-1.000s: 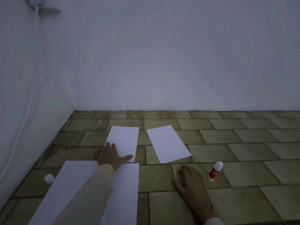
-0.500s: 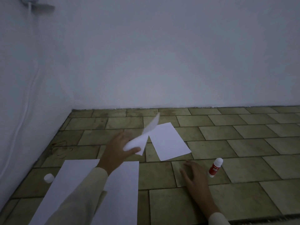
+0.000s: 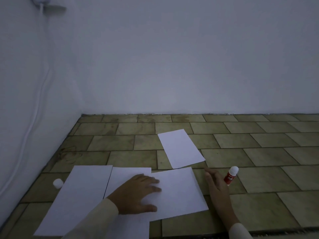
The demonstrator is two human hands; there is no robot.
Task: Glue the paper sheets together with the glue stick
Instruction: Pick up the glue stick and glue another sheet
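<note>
My left hand (image 3: 138,194) lies flat with spread fingers on a small white sheet (image 3: 179,192) that overlaps the right edge of a larger white sheet area (image 3: 81,195) on the tiled floor. A second small sheet (image 3: 180,148) lies farther back, apart from the others. The red glue stick (image 3: 231,176) with its white tip lies on the floor to the right. My right hand (image 3: 217,185) hovers or rests just left of the stick with relaxed fingers, holding nothing. A white cap (image 3: 58,183) sits left of the large sheets.
White walls (image 3: 172,66) meet in a corner at the back left. A white cable (image 3: 32,118) runs down the left wall. A dark rug edge (image 3: 284,232) shows at the bottom right. The olive floor tiles (image 3: 267,152) extend to the right.
My left hand carried the lifted small sheet from the back toward me and laid it flat beside the large sheets. The right hand stayed near the glue stick.
</note>
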